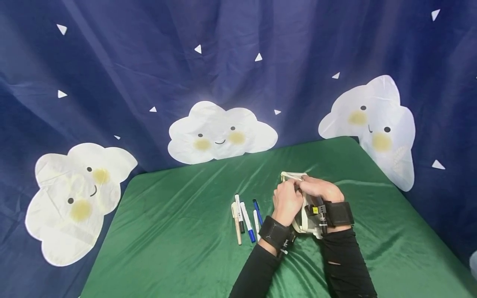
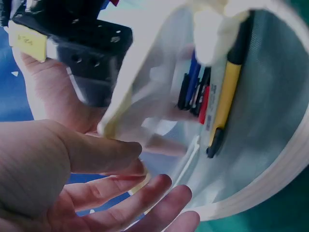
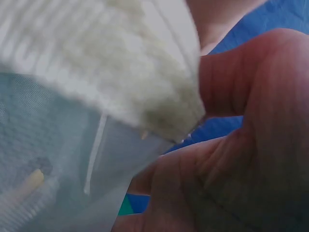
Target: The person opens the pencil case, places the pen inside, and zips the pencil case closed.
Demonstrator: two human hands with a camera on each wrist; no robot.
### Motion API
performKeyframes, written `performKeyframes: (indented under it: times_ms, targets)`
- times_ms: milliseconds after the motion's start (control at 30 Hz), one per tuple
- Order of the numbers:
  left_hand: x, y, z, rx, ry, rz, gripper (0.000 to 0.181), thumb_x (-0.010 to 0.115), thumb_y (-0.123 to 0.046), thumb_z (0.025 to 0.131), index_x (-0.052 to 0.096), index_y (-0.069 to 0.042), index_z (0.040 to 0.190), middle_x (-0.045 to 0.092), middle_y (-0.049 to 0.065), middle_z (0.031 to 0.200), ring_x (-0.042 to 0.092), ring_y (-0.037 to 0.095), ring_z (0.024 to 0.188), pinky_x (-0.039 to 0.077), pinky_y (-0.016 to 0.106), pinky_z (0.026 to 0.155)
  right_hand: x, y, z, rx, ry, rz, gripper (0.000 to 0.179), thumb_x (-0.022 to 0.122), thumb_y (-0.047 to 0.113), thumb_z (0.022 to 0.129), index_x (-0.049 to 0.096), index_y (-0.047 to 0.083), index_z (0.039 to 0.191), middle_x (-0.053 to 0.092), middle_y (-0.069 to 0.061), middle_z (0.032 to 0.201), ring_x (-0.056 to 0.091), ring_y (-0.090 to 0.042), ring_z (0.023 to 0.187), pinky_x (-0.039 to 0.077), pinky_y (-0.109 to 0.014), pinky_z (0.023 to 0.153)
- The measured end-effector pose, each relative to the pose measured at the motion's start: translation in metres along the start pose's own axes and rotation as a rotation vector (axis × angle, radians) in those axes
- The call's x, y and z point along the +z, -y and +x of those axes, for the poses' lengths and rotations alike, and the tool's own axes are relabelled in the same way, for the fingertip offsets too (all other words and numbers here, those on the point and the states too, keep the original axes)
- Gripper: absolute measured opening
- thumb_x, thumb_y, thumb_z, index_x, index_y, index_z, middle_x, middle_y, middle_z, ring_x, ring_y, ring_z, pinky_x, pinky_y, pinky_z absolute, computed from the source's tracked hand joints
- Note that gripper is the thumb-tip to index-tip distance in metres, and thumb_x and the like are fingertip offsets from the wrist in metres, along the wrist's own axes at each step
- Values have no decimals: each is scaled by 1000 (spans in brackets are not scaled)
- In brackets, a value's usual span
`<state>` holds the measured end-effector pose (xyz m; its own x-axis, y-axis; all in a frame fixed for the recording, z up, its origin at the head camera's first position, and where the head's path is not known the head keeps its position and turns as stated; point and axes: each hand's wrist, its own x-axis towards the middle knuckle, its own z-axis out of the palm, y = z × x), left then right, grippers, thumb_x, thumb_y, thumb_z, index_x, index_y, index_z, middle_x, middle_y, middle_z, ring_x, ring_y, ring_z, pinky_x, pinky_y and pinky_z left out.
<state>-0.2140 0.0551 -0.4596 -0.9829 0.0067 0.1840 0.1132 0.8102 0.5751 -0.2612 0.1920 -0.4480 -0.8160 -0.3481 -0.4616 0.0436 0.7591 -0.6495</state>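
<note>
A see-through mesh pencil pouch (image 1: 304, 215) with cream zipper edging lies under both hands at the right of the table. My left hand (image 1: 287, 201) pinches its edge between thumb and forefinger, the other fingers spread beside it in the left wrist view. At the far corner, my right hand (image 1: 320, 188) grips the edging with thumb and fingers; the right wrist view shows that corner close up. The pouch gapes in the left wrist view. Inside lie a yellow-and-black pen (image 2: 227, 101), a blue pen (image 2: 193, 75) and other slim pens, partly hidden by the edging.
Left of the pouch, a loose group lies on the green cloth (image 1: 179, 231): a beige pen (image 1: 236, 225), a black-and-white marker (image 1: 239, 211), a blue-and-white marker (image 1: 247, 221), a slim white pen (image 1: 256, 223) and a blue pen (image 1: 257, 209). A blue curtain (image 1: 149, 62) hangs behind.
</note>
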Motion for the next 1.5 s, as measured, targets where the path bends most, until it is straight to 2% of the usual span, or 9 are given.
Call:
performKeyframes:
  times_ms: [200,300,400,467,567,633,1000,1133,1500]
  targets:
    - [-6,1,-4,32,7,32,9,71,-20,89,73,-19,97,78,4,94,75,30,84,53,37,57,1,0,0,17,5,6,81,30,50,102,14,-4,160,28,-31,160,42,-44,138,43,-55,107]
    - [-7,1,-5,52,0,45,9,72,-18,88,72,-17,97,77,4,93,74,29,83,52,36,57,1,1,0,14,-5,0,78,32,50,102,21,-3,157,49,-32,136,56,-39,115,47,-46,94]
    - [-8,1,-7,63,-12,62,11,73,-18,88,72,-16,99,77,5,93,74,29,83,54,36,59,0,1,1,15,-11,1,77,33,50,101,24,-2,156,53,-28,122,58,-35,102,47,-42,86]
    - [-9,2,-7,60,-14,66,14,73,-18,89,73,-16,102,77,5,94,74,29,84,55,36,62,0,1,1,18,-10,11,75,35,50,101,26,-1,156,51,-30,131,57,-39,110,48,-46,90]
    - [-11,2,-8,49,-2,51,17,73,-19,90,74,-16,107,77,6,99,74,29,87,57,36,65,0,1,-1,26,-2,5,81,36,51,101,18,-1,160,33,-31,158,46,-45,135,45,-56,104]
    - [-12,3,-8,40,7,39,17,73,-20,91,75,-16,107,78,6,102,74,29,89,57,36,67,-1,1,-1,33,3,6,82,36,50,100,14,-2,160,26,-32,162,39,-48,142,41,-60,109]
    - [-24,15,-15,29,19,52,13,74,-22,90,74,-14,100,75,6,93,72,29,84,53,35,61,1,-2,-7,68,-49,36,84,40,53,97,19,3,161,31,-29,161,47,-41,132,41,-56,108]
    - [-26,22,-19,36,-3,88,13,74,-21,89,73,-13,99,74,7,89,72,30,80,51,35,57,2,-4,-9,40,-65,62,80,40,53,99,24,5,160,28,-25,164,35,-45,147,38,-58,113]
    - [-37,40,-24,43,-42,148,17,76,-17,88,71,-9,102,73,11,90,71,33,74,49,37,50,0,-4,-11,50,-31,30,86,37,57,99,10,6,163,11,-27,168,14,-51,154,24,-64,121]
